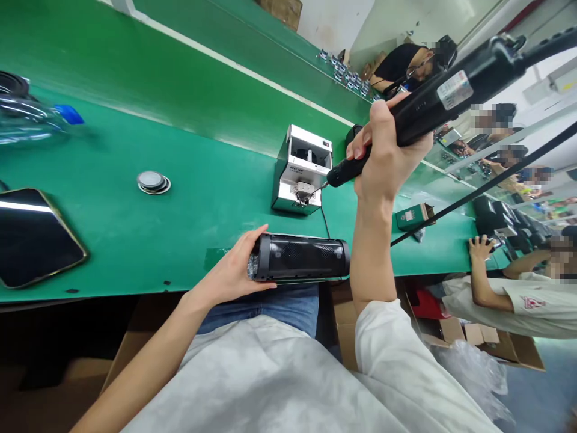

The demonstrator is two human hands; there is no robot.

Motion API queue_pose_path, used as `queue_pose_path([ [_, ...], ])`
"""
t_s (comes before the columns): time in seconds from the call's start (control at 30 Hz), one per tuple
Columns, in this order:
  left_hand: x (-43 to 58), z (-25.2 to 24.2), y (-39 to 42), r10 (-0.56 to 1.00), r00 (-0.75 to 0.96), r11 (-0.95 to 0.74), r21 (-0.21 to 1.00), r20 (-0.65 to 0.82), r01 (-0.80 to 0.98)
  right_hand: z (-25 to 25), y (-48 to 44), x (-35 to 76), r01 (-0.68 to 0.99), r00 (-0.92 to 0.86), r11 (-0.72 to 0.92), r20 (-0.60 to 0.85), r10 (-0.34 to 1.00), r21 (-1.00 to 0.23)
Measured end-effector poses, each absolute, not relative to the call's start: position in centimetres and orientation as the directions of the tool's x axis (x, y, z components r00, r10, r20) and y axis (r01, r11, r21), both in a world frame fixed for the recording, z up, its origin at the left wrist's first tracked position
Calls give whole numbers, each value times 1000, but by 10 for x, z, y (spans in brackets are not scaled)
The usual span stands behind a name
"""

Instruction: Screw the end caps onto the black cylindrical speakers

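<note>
My right hand [387, 150] is wrapped around a black electric screwdriver [433, 99], its cable running off to the upper right. The bit slants down to the front of a white and black screw feeder [303, 171], where the tip meets the small metal outlet; whether a screw is on it I cannot tell. With fingers and thumb on either side, my left hand [238, 264] grips the left end of a black cylindrical speaker [306, 257]. It lies on its side at the table's near edge.
On the green table [202, 180] are a round silver disc [153, 181], a phone [38, 237] and a plastic bottle [40, 117] at left. A green box [412, 216] stands at right, beyond a slanting black bar [487, 183]. Co-workers sit along the line.
</note>
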State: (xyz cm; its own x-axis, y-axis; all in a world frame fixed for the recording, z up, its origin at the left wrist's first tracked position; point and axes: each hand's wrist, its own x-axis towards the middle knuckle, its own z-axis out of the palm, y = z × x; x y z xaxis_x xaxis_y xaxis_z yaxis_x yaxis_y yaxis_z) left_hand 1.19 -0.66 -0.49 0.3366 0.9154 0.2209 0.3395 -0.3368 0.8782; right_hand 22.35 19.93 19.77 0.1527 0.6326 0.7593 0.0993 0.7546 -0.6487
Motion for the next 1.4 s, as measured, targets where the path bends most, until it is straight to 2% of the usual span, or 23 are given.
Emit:
queue_pose_path([
  [0.13, 11, -4, -7, 917, 337, -332, 875, 212, 353, 205, 179, 217, 55, 113, 691, 692, 713, -721],
  [0.23, 11, -1, -7, 919, 341, -323, 876, 199, 359, 213, 161, 221, 34, 83, 694, 694, 715, -719],
  [0.37, 11, -1, -7, 917, 346, -326, 875, 200, 359, 230, 135, 251, 4, 159, 726, 717, 678, -688],
  [0.53, 9, -5, -5, 917, 343, -332, 868, 204, 371, 254, 106, 297, -24, 317, 692, 651, 689, -721],
  [0.7, 9, -3, -4, 912, 353, -342, 859, 207, 380, 262, 85, 315, 64, 315, 623, 608, 729, -780],
  [0.93, 8, -3, -4, 926, 340, -300, 865, 163, 402, 239, 98, 325, -18, 240, 726, 702, 670, -687],
  [1.2, 8, 1, -7, 943, 313, -255, 851, 114, 460, 180, 105, 325, 17, 95, 641, 640, 763, -767],
  [1.4, 7, 6, -9, 957, 283, -203, 845, 64, 495, 171, 104, 325, 14, 55, 661, 661, 749, -750],
])
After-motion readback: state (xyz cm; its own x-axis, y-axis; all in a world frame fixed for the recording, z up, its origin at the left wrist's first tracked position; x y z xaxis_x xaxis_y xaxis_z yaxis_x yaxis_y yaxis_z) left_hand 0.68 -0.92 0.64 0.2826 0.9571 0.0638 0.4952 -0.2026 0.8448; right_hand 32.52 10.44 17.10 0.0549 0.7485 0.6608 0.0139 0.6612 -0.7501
